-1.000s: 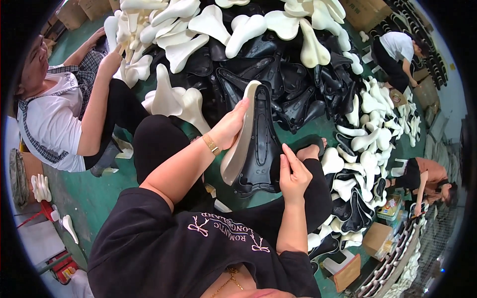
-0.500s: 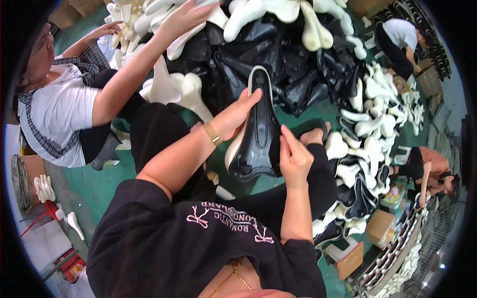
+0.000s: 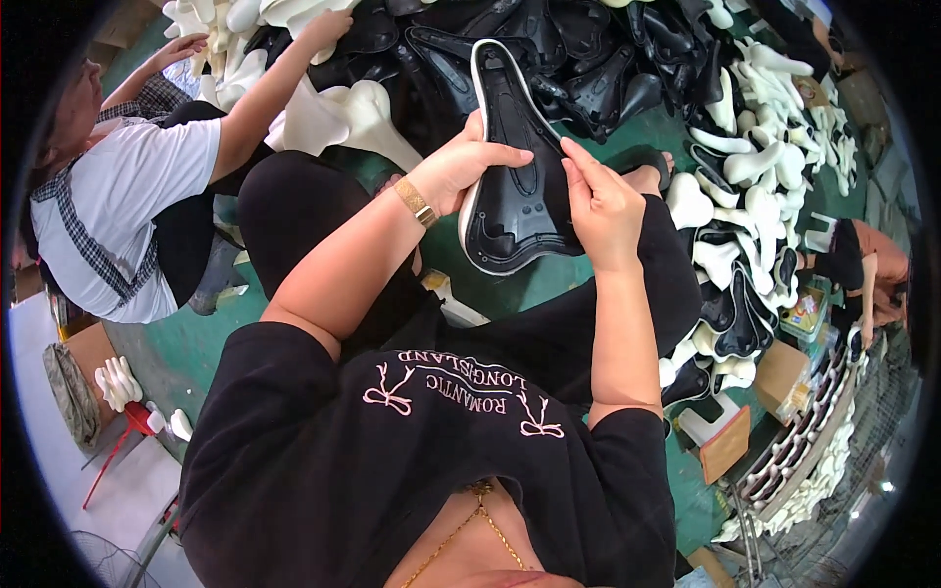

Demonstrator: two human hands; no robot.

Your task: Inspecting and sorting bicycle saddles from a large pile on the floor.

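I hold a black bicycle-saddle shell with a white foam rim (image 3: 512,191) in front of me, its hollow underside facing up and its narrow nose pointing away. My left hand (image 3: 463,165), with a gold bracelet at the wrist, grips its left edge, thumb laid across the shell. My right hand (image 3: 600,204) pinches the right edge with fingers and thumb. My legs in black trousers lie under the saddle.
A heap of black saddle shells (image 3: 588,59) and white foam pads (image 3: 338,113) covers the green floor (image 3: 196,338) ahead. A person in a white shirt (image 3: 127,211) at left reaches into the pile. More saddles (image 3: 745,186) and cardboard boxes (image 3: 774,377) lie at right.
I have turned the saddle from edge-on to flat with its underside facing me and brought both hands onto its sides. The person at left has stretched an arm into the white pads.
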